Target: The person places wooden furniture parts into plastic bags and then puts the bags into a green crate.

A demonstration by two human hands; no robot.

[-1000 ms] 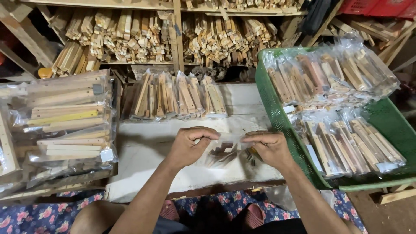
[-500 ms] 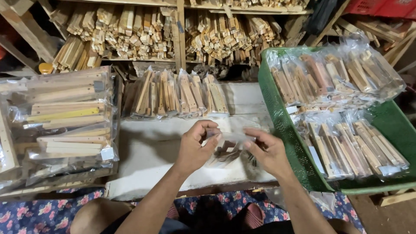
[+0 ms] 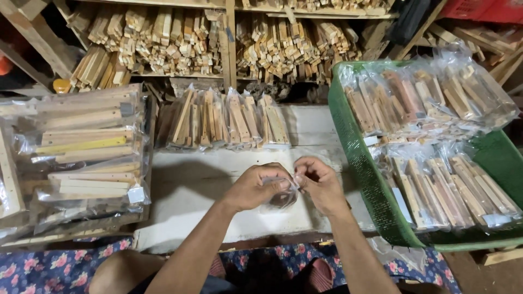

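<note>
My left hand (image 3: 255, 188) and my right hand (image 3: 320, 184) meet over the white board (image 3: 190, 196) in front of me. Between them they pinch a small clear plastic bag (image 3: 283, 195) with dark wooden pieces inside. The fingertips of both hands touch at the bag's top edge. Most of the bag is hidden under my hands.
A green plastic basket (image 3: 359, 179) at the right holds several clear bags of wooden sticks. More bagged sticks (image 3: 229, 117) lean at the back of the board. A stack of bagged longer slats (image 3: 81, 147) lies at the left. Shelves of loose wood offcuts (image 3: 218, 38) fill the back.
My hands were apart, stretching the bag across the board. They have come together, and the bag is now bunched between the fingertips.
</note>
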